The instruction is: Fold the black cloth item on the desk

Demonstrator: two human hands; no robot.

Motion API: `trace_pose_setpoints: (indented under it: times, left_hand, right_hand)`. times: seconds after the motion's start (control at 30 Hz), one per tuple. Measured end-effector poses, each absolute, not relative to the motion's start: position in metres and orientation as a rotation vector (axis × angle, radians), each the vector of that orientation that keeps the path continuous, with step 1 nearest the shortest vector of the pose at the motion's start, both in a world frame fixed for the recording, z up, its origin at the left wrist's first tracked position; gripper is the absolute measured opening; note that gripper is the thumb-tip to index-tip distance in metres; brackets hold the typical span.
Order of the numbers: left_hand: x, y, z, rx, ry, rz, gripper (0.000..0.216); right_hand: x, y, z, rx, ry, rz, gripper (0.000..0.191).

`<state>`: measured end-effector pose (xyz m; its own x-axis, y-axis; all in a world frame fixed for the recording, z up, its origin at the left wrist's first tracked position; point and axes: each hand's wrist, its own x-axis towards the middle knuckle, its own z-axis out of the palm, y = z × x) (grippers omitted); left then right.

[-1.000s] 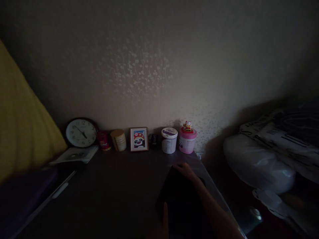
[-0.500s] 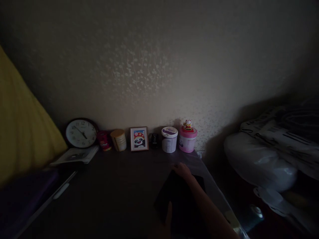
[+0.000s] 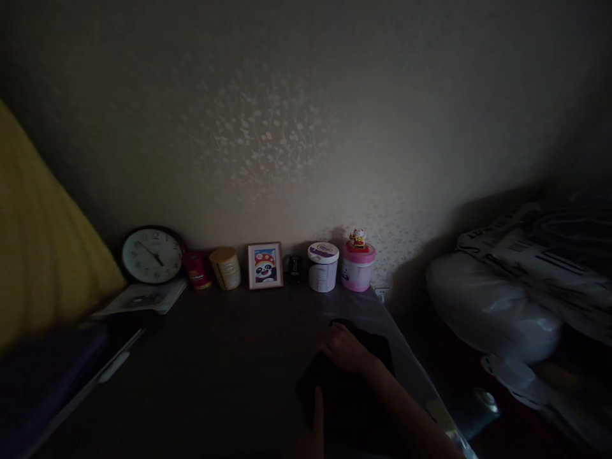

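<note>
Forearm (image 3: 406, 405) slanting, right hand (image 3: 343, 347) curls over dark cloth (image 3: 354, 411); cannot tell either grip.

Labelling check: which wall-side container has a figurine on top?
The pink tub, rightmost in the row: a small figurine stands on its lid. The white tub, tan-lidded container and red can have none.

Cloth (image 3: 375, 344) on table (image 3: 215, 357), before tubs (image 3: 322, 273)
</note>
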<state>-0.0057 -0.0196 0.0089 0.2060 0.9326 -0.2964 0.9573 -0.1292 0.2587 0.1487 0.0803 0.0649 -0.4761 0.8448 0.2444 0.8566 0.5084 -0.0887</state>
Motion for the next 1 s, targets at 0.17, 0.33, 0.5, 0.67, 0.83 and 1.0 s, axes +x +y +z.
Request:
trace_pose_setpoints:
  times: [0.17, 0.33, 0.5, 0.67, 0.83, 1.0]
  left_hand:
    - [-0.004, -0.021, 0.016, 2.015, 1.73, -0.126, 0.058]
    - [-0.003, -0.024, 0.023, 1.952, 1.687, -0.166, 0.069]
    - [-0.006, -0.033, 0.034, 1.999, 1.599, -0.136, 0.08]
    - [-0.009, -0.038, 0.039, 2.064, 1.582, -0.037, 0.078]
    - [-0.008, -0.038, 0.042, 2.059, 1.583, -0.017, 0.075]
    - [-0.009, -0.04, 0.046, 2.063, 1.579, -0.002, 0.076]
  right_hand:
    - [0.174, 0.112, 0.061, -1.721, -2.223, -0.046, 0.023]
    - [0.206, 0.105, 0.072, -1.918, -1.865, -0.076, 0.033]
    - [0.228, 0.045, 0.07, -1.987, -1.412, 0.091, 0.038]
    - [0.22, -0.013, 0.053, -1.96, -1.308, 0.233, 0.038]
    - [0.209, -0.03, 0.042, -1.952, -1.23, 0.263, 0.038]
    - [0.201, -0.024, 0.052, -1.782, -1.247, 0.386, 0.036]
